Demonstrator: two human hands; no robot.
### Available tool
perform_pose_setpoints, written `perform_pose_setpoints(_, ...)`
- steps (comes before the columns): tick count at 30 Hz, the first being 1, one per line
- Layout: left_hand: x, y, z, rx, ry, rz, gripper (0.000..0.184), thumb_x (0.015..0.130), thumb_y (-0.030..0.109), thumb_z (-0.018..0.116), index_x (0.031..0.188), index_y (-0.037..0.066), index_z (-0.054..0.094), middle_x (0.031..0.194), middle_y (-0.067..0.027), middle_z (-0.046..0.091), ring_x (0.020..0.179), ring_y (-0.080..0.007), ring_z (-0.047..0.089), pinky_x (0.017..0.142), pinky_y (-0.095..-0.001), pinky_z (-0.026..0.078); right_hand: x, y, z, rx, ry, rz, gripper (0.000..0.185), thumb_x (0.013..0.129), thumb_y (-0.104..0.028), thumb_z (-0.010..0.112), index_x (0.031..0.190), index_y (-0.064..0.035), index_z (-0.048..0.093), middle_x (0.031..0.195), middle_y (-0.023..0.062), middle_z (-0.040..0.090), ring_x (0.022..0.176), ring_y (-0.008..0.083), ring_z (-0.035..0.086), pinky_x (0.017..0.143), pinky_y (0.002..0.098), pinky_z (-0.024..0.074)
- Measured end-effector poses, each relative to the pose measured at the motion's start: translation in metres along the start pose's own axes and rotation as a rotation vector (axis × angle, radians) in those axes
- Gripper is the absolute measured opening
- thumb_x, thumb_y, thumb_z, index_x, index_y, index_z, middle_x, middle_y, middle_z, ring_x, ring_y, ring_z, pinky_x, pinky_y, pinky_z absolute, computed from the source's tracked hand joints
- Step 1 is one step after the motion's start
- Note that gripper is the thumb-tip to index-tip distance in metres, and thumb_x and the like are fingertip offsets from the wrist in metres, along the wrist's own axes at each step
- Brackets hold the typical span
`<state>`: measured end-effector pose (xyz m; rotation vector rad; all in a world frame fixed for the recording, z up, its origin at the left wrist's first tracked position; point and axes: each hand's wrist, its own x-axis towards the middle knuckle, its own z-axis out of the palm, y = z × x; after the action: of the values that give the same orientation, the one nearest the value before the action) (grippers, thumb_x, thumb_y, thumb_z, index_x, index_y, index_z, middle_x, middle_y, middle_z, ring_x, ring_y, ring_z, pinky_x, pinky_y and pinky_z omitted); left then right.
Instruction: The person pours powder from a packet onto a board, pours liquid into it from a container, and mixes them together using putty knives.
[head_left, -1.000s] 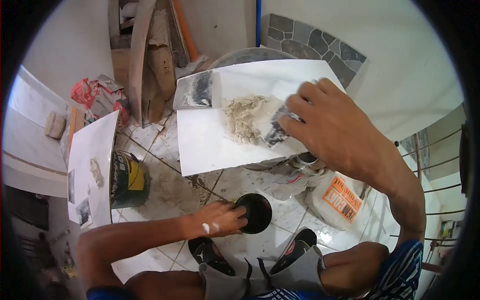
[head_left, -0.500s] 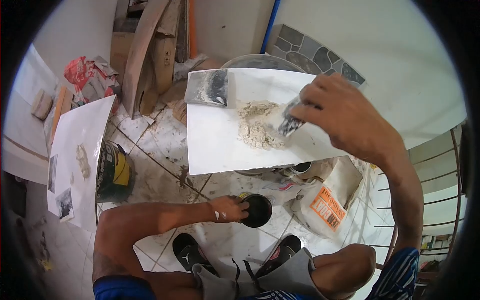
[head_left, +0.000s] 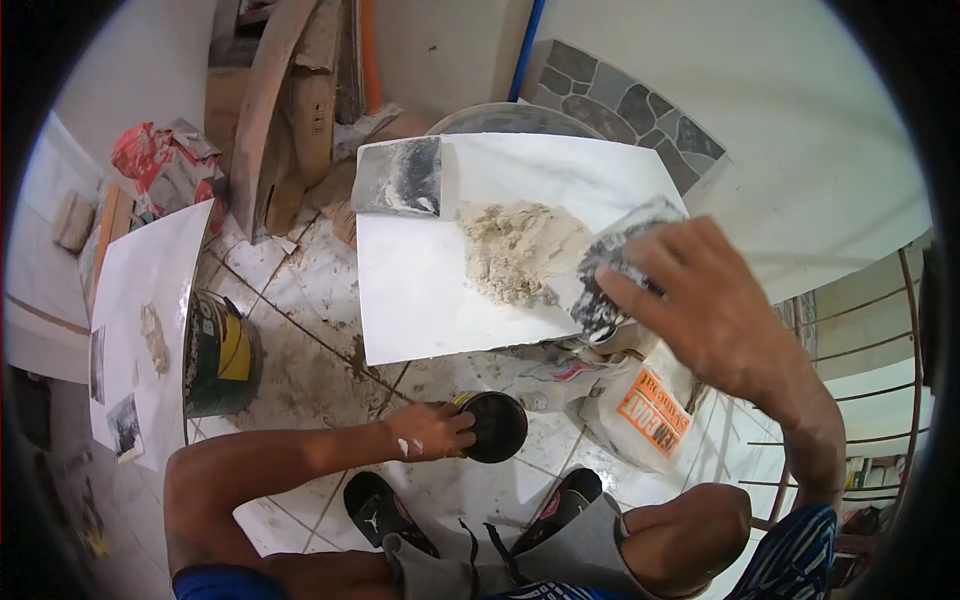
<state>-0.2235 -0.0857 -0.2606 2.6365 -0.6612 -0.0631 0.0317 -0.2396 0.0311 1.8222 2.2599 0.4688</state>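
My right hand (head_left: 690, 300) grips a dark flat scraper (head_left: 620, 265) smeared with white, its edge against the right side of a heap of beige powder (head_left: 520, 250). The heap lies on a white board (head_left: 410, 310). A second dark plate (head_left: 400, 177) dusted with powder rests on the board's back left corner. Below the board, my left hand (head_left: 433, 432) is closed on the rim of a small black pot (head_left: 497, 428), whose inside looks dark.
Left, another white board (head_left: 150, 270) leans by a green and yellow bucket (head_left: 225, 350). A labelled sack (head_left: 650, 410) stands on the right, near metal bars (head_left: 860, 390). Cardboard and planks (head_left: 270, 120) lean behind, beside a red and white bag (head_left: 165, 170). My shoes are below the pot.
My right hand has moved down and right with the scraper, which now shows more of its flat face. My left hand stays on the pot. The view has shifted slightly.
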Motion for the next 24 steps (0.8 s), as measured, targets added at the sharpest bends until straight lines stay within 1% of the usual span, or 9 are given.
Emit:
perform_pose_setpoints(3,-0.002,0.015,-0.033,0.004,0.032,-0.007,0.028,0.087,0.032,0.069,0.097,0.008,0.061,0.101,-0.0096,0.057,0.09,-0.0293,0.065,0.071,-0.0397,0.059,-0.009,0.003,-0.003,0.068,0.006,0.043,0.034,0.081,-0.014,0.064,0.114,-0.0067,0.063,0.109,0.0086,0.06,0.107,0.0267,0.055,0.095,0.0409,0.0439)
perform_pose_setpoints(4,-0.002,0.019,-0.041,-0.003,0.028,-0.021,0.028,0.088,0.033,0.069,0.097,0.008,0.06,0.101,-0.0096,0.056,0.09,-0.029,0.065,0.071,-0.0396,0.059,-0.01,0.007,-0.013,0.005,-0.028,0.056,0.034,0.08,-0.014,0.065,0.113,-0.0059,0.063,0.109,0.0081,0.06,0.106,0.0267,0.054,0.094,0.0405,0.0439)
perform_pose_setpoints(7,-0.001,0.028,-0.056,-0.024,0.043,-0.052,0.028,0.088,0.033,0.069,0.096,0.007,0.06,0.1,-0.0097,0.055,0.089,-0.0282,0.065,0.071,-0.0392,0.059,-0.011,0.008,-0.014,0.019,0.01,0.166,0.038,0.077,-0.014,0.068,0.113,-0.0061,0.063,0.108,0.0082,0.06,0.105,0.0266,0.054,0.093,0.0403,0.0435)
perform_pose_setpoints(10,-0.001,0.032,-0.061,-0.022,0.084,-0.052,0.029,0.088,0.033,0.069,0.096,0.007,0.06,0.099,-0.0095,0.055,0.088,-0.0277,0.065,0.071,-0.0385,0.059,-0.006,0.001,0.004,0.082,-0.051,0.081,0.044,0.071,-0.012,0.073,0.113,-0.006,0.063,0.106,0.0089,0.059,0.103,0.0265,0.054,0.09,0.0404,0.0446)
perform_pose_setpoints(13,-0.001,0.033,-0.063,-0.007,0.102,-0.051,0.029,0.089,0.033,0.069,0.096,0.007,0.06,0.098,-0.0094,0.054,0.088,-0.0274,0.065,0.071,-0.0377,0.059,-0.003,0.006,-0.012,0.103,-0.082,0.042,0.045,0.068,-0.007,0.074,0.112,-0.0045,0.063,0.104,0.0098,0.058,0.101,0.0264,0.055,0.087,0.0399,0.0458)
perform_pose_setpoints(16,0.0,0.034,-0.063,-0.01,0.112,-0.062,0.029,0.088,0.033,0.069,0.096,0.007,0.061,0.098,-0.0094,0.054,0.089,-0.0276,0.066,0.072,-0.0374,0.06,0.002,0.013,-0.014,0.077,0.049,0.184,0.04,0.07,0.009,0.062,0.108,-0.0041,0.065,0.102,0.0086,0.06,0.099,0.0289,0.056,0.084,0.0407,0.0471)
perform_pose_setpoints(19,-0.001,0.033,-0.062,-0.011,0.099,-0.066,0.029,0.088,0.034,0.07,0.096,0.007,0.061,0.098,-0.0095,0.054,0.09,-0.0281,0.067,0.073,-0.0376,0.06,0.007,0.022,-0.002,0.061,-0.029,0.213,0.038,0.069,-0.001,0.073,0.105,-0.0023,0.064,0.101,0.0097,0.059,0.098,0.0272,0.056,0.084,0.0393,0.0464)
perform_pose_setpoints(22,-0.004,0.03,-0.055,-0.024,0.064,-0.078,0.029,0.088,0.034,0.069,0.097,0.007,0.061,0.098,-0.0096,0.055,0.091,-0.0285,0.067,0.073,-0.0379,0.06,0.012,0.021,0.007,0.092,0.037,0.224,0.036,0.068,-0.001,0.072,0.104,-0.0025,0.065,0.1,0.0097,0.058,0.097,0.0284,0.055,0.084,0.0402,0.0463)
perform_pose_setpoints(24,-0.006,0.029,-0.053,-0.027,0.05,-0.085,0.03,0.088,0.034,0.069,0.097,0.007,0.061,0.098,-0.0098,0.055,0.091,-0.0286,0.067,0.072,-0.0379,0.06,0.013,0.016,0.005,0.097,0.01,0.156,0.036,0.069,-0.001,0.071,0.104,-0.0027,0.065,0.099,0.0099,0.058,0.096,0.0287,0.055,0.083,0.0402,0.0462)
